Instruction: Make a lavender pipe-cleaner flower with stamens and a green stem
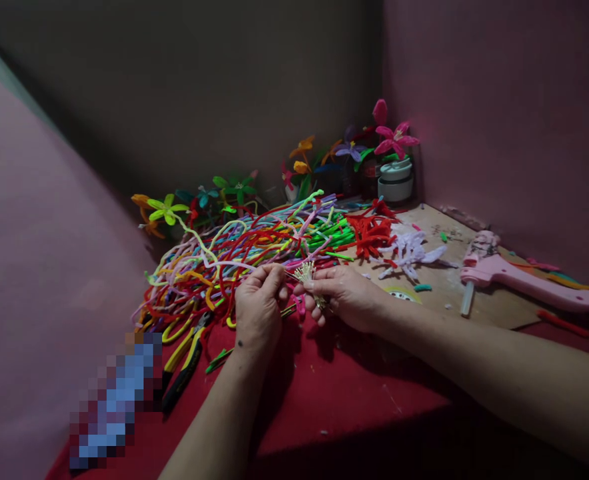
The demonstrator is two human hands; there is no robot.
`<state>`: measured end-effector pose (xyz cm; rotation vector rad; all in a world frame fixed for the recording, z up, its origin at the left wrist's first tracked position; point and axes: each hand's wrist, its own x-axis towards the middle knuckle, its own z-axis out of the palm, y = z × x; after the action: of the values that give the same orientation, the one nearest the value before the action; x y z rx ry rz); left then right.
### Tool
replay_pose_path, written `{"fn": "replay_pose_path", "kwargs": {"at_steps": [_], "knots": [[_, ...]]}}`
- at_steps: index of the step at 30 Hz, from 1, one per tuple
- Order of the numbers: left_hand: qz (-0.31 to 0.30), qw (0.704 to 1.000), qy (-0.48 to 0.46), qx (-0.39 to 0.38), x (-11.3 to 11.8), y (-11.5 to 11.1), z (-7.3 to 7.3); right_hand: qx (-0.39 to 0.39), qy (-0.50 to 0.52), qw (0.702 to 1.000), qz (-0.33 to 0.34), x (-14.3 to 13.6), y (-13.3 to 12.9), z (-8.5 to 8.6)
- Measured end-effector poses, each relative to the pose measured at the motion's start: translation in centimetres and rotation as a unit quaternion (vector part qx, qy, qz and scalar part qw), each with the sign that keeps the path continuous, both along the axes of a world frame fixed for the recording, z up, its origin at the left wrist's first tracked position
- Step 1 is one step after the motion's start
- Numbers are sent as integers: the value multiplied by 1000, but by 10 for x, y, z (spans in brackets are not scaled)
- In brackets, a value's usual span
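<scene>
Dim corner, pinkish walls. Table covered in red. Along its far side, a tangled heap of coloured fuzzy stems; right of that, a brown board with a pink glue gun on it. Yellow-and-black pliers at the heap's near left. Right hand pinching a small pale bundle of stamens in front of the heap. Left hand just beside, thumb and forefinger pressed together; anything between them too small to tell.

The right hand partly hides pale stamens.
</scene>
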<state>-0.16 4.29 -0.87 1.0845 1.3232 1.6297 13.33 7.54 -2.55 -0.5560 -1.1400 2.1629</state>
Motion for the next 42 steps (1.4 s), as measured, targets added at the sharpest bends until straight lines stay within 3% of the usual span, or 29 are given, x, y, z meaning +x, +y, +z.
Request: {"fn": "replay_pose_path", "kwargs": {"at_steps": [4,10,15,19,21,24,28,30,32,37,42], "knots": [[27,999,10,30,3,1,-1,7,9,1000,-3,0,-1,1],[19,995,100,7,0,5,-5,-4,-2,996,-93,-1,2,-4],[29,999,17,22,-6,11,-5,-11,47,993,-105,-4,2,-6],[46,994,-74,59,-22,13,5,-35,36,993,-104,-2,3,-5],[14,997,-74,33,-31,9,14,-36,41,994,-92,0,4,-5],[-100,993,-25,-55,-41,0,24,-35,50,995,-77,1,5,-6],[-262,930,121,-227,-37,-9,25,-39,42,996,-68,2,5,-6],[-296,902,168,-265,-32,-10,23,-29,42,997,-63,2,5,-6],[-273,903,194,-268,-30,-9,22,-20,38,997,-57,1,4,-7],[-130,963,169,-164,-26,-3,22,5,14,998,-64,-1,3,-9],[-100,978,155,-93,-15,-2,13,19,-5,999,-47,-2,2,-12]]}}
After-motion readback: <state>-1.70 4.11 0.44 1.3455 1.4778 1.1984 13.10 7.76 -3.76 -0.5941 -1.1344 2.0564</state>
